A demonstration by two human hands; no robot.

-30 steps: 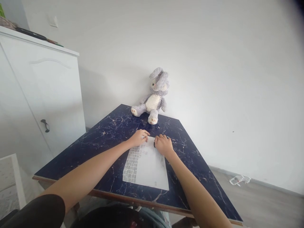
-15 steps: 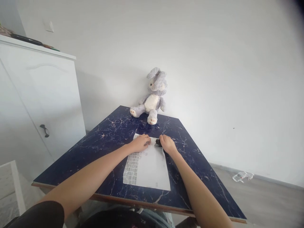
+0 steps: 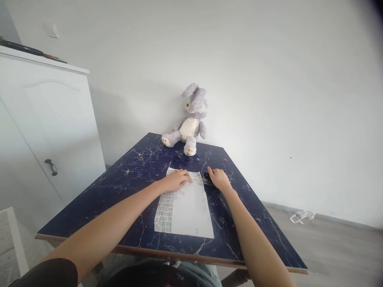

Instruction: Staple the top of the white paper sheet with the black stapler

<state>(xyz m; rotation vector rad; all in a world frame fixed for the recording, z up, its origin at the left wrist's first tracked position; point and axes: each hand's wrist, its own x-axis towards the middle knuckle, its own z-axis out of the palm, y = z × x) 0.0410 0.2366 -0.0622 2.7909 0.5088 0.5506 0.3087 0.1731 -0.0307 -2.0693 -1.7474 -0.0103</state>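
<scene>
1. Printed sheet (image 3: 191, 213) lies on the dark-blue marbled table (image 3: 254, 235), grey grid pattern along its left edge.
2. Left hand (image 3: 177, 180): I see it resting on the sheet's far end, fingers loosely extended.
3. Right hand (image 3: 220, 180): I see fingers curled around the black stapler (image 3: 206, 176), beside the sheet's far-right corner.

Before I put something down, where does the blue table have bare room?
The table is widest open between the left forearm and its left edge. A narrower wedge lies between the right forearm and its right edge. The middle is crowded: left hand on the paper, right hand on a dark object, plush rabbit behind.
</scene>
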